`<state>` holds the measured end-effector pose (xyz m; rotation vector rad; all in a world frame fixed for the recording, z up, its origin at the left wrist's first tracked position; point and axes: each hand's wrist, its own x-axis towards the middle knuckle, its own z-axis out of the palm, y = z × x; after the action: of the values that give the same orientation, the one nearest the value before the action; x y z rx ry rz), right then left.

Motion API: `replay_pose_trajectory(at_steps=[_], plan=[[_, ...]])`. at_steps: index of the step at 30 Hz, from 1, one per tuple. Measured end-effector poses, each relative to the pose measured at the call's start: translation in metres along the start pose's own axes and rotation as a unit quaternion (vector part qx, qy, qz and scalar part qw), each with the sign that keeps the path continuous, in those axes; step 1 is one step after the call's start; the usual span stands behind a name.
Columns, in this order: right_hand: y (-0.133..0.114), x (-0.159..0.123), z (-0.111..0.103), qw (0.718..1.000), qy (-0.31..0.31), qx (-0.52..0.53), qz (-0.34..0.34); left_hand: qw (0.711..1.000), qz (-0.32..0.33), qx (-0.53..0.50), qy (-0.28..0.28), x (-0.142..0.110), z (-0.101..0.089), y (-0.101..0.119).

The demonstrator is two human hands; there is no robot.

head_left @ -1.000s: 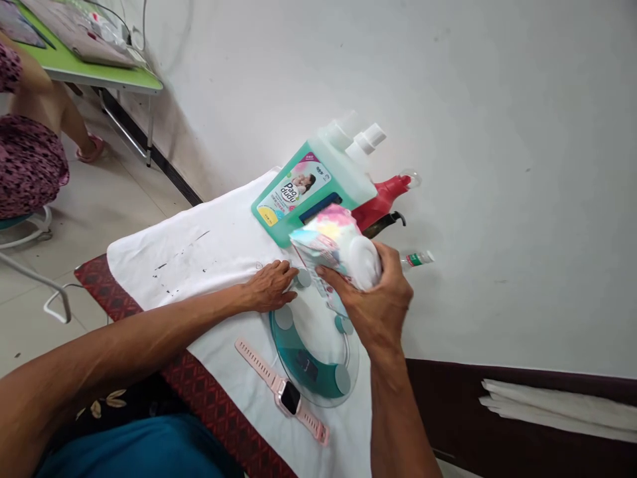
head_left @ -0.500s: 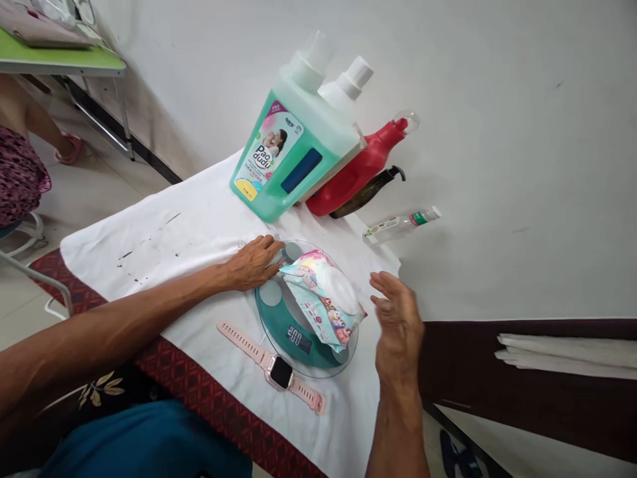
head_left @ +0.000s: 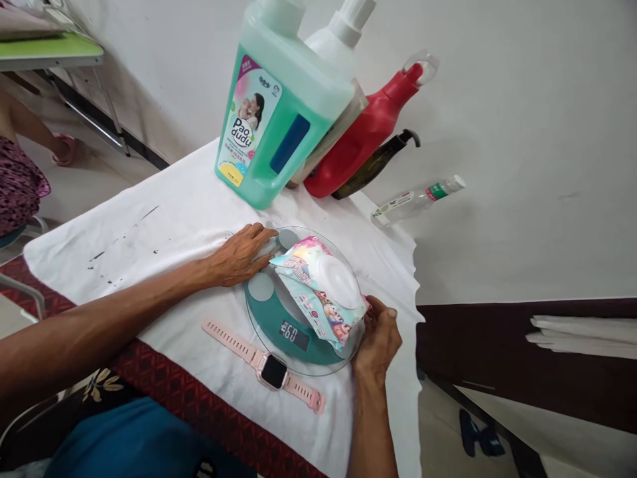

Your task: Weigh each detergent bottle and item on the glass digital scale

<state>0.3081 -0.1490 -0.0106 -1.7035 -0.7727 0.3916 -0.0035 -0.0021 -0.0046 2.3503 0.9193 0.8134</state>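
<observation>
Nearest to the camera was the blue clothing on the person's lap, and beyond it ran the dark red patterned border of the table covering. On the white cloth lay a pink watch, its strap stretched out straight, just beside a round glass scale with a teal band and lit digits.

The two hands were well apart, on opposite sides of this scale. The left hand lay with its fingers loosely spread, the tips at the rim. The right hand was at the other rim, near a corner of the pack of wipes; its fingers were partly hidden, so I cannot tell if it gripped anything. The pack rested on the scale, its white lid upward.

Farther back stood a large green bottle, a white-capped bottle, a red bottle, a dark pump bottle and a clear bottle. Farthest, at the upper left, was a green table.
</observation>
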Motion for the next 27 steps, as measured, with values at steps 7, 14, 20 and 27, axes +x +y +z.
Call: replay_pose_trajectory(at_steps=[7, 14, 20, 27], plan=[[-0.0007, -0.0025, -0.0032, 0.998, -0.023, -0.049, -0.038, 1.000, -0.002, -0.010, -0.014, 0.0008, -0.0036, -0.0001], [-0.0056, -0.0040, 0.0018, 0.999, -0.007, 0.033, -0.017, 1.000, -0.007, 0.003, -0.025, 0.0014, -0.0039, 0.0005], [-0.0043, -0.0054, -0.0031, 0.997, -0.035, 0.064, -0.014, 1.000, -0.004, -0.009, -0.017, 0.0012, -0.0040, -0.0002], [-0.0054, -0.0053, -0.0064, 0.996, -0.046, 0.072, -0.001, 1.000, -0.008, 0.008, -0.022, 0.0021, -0.0062, 0.0004]])
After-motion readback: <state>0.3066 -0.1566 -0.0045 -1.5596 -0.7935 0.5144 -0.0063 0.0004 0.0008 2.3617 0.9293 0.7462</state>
